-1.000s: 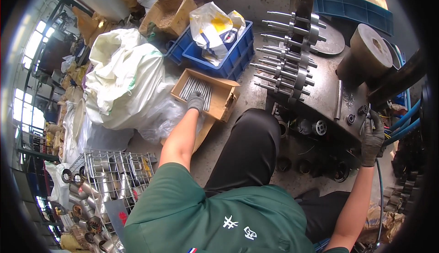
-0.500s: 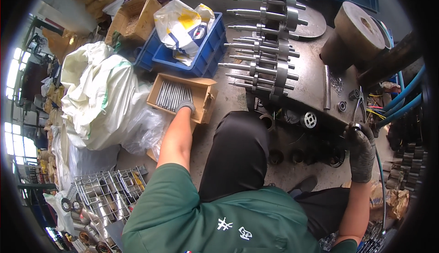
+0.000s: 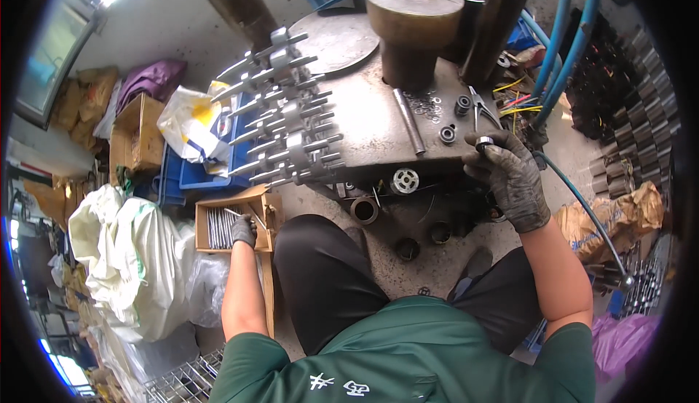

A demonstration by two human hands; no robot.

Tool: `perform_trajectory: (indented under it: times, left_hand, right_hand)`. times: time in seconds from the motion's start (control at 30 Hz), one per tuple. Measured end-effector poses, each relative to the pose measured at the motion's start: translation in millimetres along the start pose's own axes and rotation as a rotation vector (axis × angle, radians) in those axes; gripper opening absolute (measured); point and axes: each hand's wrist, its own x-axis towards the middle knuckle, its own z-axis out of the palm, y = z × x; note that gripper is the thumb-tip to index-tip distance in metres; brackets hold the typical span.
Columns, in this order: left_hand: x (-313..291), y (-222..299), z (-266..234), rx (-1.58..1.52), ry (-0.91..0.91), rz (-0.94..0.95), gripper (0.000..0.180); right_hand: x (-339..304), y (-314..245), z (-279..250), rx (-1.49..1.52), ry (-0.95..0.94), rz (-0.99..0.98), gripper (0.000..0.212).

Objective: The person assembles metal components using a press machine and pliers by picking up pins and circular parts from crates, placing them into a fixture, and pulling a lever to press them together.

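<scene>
My right hand (image 3: 512, 184), in a dark, dirty glove, is raised over the workbench's right front edge. Its thumb and fingertips pinch a small ring-shaped bearing (image 3: 483, 143). Two similar bearings lie on the bench near it, one bearing (image 3: 447, 134) closest to the hand, beside pliers (image 3: 480, 109). At the left, my gloved left hand (image 3: 244, 230) reaches into an open cardboard box (image 3: 271, 210) of slim metal shafts (image 3: 220, 228). Its fingers are closed around the end of one shaft, partly hidden by the glove.
Round metal parts with shafts through them (image 3: 295, 141) stand in a row along the bench's left side. A metal rod (image 3: 409, 121) and small rings lie mid-bench. Behind rises a thick cylindrical block (image 3: 413, 10). Blue crates (image 3: 191, 177) and a white sack (image 3: 124, 250) are left; blue hoses (image 3: 564, 39) hang right.
My view has swung right, so the bench sits more centrally. The left hand has closed on a shaft in the box. The right hand still holds the bearing, now seen more plainly.
</scene>
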Motion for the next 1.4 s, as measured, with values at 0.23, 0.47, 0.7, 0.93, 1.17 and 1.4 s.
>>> perform_trajectory:
  times: [0.23, 0.47, 0.7, 0.93, 1.17, 1.4]
  left_hand:
    - [-246.3, 108.6, 17.3, -0.488, -0.335, 0.922, 0.026]
    - [-515.3, 111.7, 171.8, -0.092, -1.141, 0.786, 0.049]
    - [-510.4, 7.2, 292.1, 0.353, -1.481, 0.377, 0.038]
    - [-493.4, -23.8, 296.1, 0.577, -1.417, 0.487, 0.03]
    - [-498.4, -14.6, 291.5, 0.531, -1.454, 0.409, 0.032]
    - [-491.2, -18.3, 292.7, 0.549, -1.388, 0.56, 0.028]
  right_hand:
    - [1.0, -6.5, -8.2, 0.117, 0.041, -0.073, 0.03]
    - [-3.0, -12.9, 2.2, 0.115, 0.013, -0.134, 0.032]
    - [-0.7, -7.8, 2.3, 0.053, 0.049, -0.127, 0.026]
    - [-9.9, -6.0, -8.1, -0.031, 0.031, -0.165, 0.036]
    - [-13.6, -8.8, -2.3, -0.325, -0.041, -0.269, 0.027]
    - [-5.9, 6.3, -12.2, -0.092, -0.041, -0.072, 0.034]
